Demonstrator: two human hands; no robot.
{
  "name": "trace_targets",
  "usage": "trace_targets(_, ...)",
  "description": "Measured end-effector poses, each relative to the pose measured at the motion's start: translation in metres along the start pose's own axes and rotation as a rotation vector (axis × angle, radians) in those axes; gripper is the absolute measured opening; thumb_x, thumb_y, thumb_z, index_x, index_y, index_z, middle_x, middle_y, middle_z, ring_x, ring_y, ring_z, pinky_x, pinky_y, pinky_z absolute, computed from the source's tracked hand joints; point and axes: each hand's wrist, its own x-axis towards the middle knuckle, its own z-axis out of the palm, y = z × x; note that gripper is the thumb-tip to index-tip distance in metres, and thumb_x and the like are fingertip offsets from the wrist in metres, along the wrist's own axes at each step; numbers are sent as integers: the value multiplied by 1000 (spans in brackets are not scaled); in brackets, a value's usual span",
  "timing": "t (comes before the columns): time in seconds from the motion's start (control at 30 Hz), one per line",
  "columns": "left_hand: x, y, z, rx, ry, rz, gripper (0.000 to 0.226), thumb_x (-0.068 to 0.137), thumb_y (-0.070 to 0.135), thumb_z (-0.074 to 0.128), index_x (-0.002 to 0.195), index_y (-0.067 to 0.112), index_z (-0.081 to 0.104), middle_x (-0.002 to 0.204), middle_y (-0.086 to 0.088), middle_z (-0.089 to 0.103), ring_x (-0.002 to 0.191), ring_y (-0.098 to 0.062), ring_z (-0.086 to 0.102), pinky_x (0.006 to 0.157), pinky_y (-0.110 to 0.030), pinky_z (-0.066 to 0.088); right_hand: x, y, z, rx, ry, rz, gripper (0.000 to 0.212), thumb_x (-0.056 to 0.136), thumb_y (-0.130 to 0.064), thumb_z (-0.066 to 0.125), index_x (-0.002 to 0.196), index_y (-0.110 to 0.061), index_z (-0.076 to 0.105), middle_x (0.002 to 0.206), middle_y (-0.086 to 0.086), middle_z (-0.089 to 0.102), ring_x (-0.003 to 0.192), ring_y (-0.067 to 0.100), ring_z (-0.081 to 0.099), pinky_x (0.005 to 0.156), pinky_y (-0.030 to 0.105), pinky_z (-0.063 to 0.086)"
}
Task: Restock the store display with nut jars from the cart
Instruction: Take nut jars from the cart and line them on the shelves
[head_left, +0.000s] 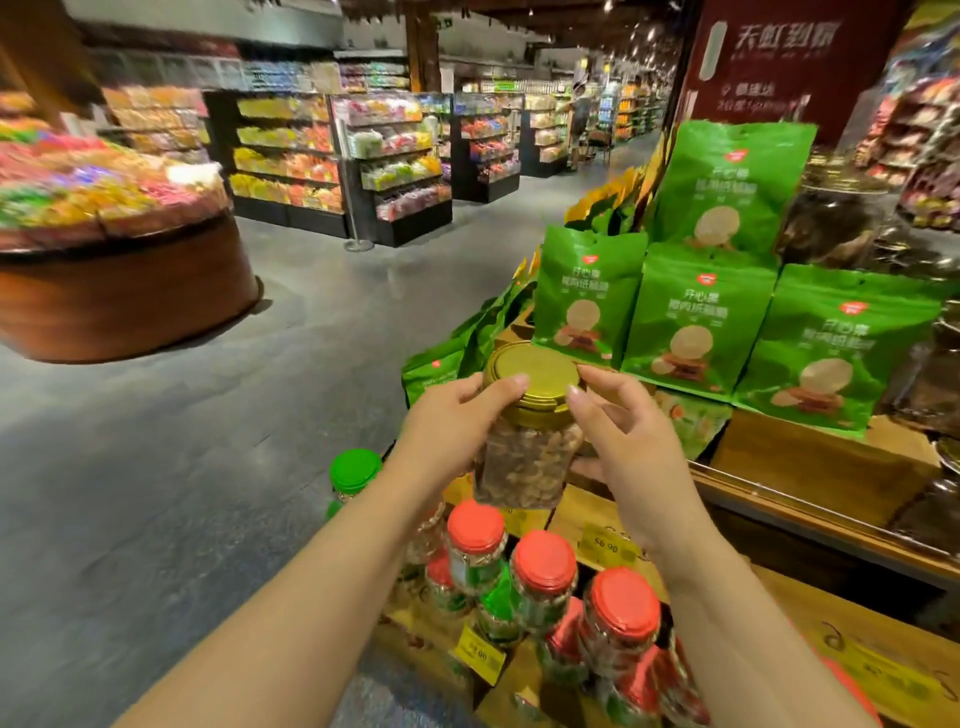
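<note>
Above the red-lidded jars (543, 571), both hands — left hand (447, 431), right hand (631, 447) — grip the gold-lidded jar (530, 431): rigid, probably slick — best held by its sides.

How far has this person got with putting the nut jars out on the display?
Some looks done: red-lidded jars and a green-lidded jar already stand on the wooden display. In hand: the left hand and right hand grip a gold-lidded jar of nuts, held in the air in front of the green snack bags, not yet set down. The cart is out of view, so what remains can't be told.
</note>
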Motion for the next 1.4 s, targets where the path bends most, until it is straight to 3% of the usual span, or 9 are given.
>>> trace_targets(0.3, 128, -23, -53, -119, -86, -91, 91, 57, 69, 73, 135, 24, 65, 130, 4, 69, 110, -12, 70, 81, -41, 62, 116, 19, 77, -24, 28, 59, 37, 95, -40, 66, 131, -35, 61, 123, -3, 68, 113, 14, 66, 93, 52, 58)
trace_targets(0.43, 188, -43, -84, -83, -169, -81, 85, 60, 71, 72, 132, 26, 67, 134, 9, 67, 116, -12, 66, 84, -40, 61, 159, 34, 118, 11, 80, 117, 41, 95, -39, 67, 135, -34, 59, 120, -9, 70, 111, 10, 67, 92, 50, 59)
trace_targets(0.53, 237, -60, -111, -65, -257, -106, 87, 64, 68, 74, 137, 24, 64, 138, 8, 65, 116, -11, 65, 66, -30, 59, 193, 47, 155, 38, 137, 173, 43, 95, -35, 68, 137, -31, 59, 114, -13, 72, 101, 6, 72, 88, 45, 61)
trace_targets(0.7, 312, -94, -140, -36, -370, -141, 70, 82, 53, 77, 143, 24, 59, 147, 15, 54, 124, -6, 54, 94, -36, 47, 235, 81, 203, 77, 216, 330, 38, 95, -33, 69, 131, -31, 59, 115, 3, 75, 100, 18, 72, 89, 48, 60)
trace_targets(0.83, 352, -130, -143, 8, -451, -182, 64, 85, 50, 76, 141, 22, 61, 146, 17, 52, 132, -6, 50, 114, -45, 41, 251, 114, 226, 123, 294, 439, 43, 97, -27, 67, 139, -26, 58, 127, 4, 67, 114, 21, 67, 74, 38, 63)
trace_targets(0.97, 374, -171, -133, -11, -503, -273, 87, 66, 67, 80, 140, 24, 62, 135, 18, 58, 127, -5, 55, 115, -43, 42, 269, 149, 234, 108, 365, 532, 34, 100, -21, 64, 133, -26, 60, 120, 1, 69, 103, 20, 65, 64, 30, 56)
trace_targets(1.17, 395, -239, -110, -146, -469, -546, 95, 51, 68, 80, 140, 44, 57, 130, 6, 70, 112, -19, 70, 93, -52, 59, 304, 207, 239, 17, 368, 686, 36, 99, -17, 64, 135, -18, 56, 111, -5, 66, 95, 12, 63, 86, 38, 52)
trace_targets(1.3, 409, -273, -99, -156, -439, -626, 102, 55, 66, 82, 148, 38, 49, 137, 5, 64, 117, -21, 67, 92, -53, 58, 318, 245, 238, 84, 352, 767, 27, 99, -7, 61, 120, -20, 70, 94, -7, 74, 90, 14, 63, 84, 35, 48)
trace_targets(1.4, 416, -296, -91, -143, -427, -680, 85, 75, 54, 84, 150, 33, 49, 142, 6, 57, 124, -23, 62, 96, -56, 55, 324, 277, 235, 108, 336, 812, 31, 97, -5, 62, 117, -27, 72, 94, -12, 75, 96, 15, 65, 91, 39, 51)
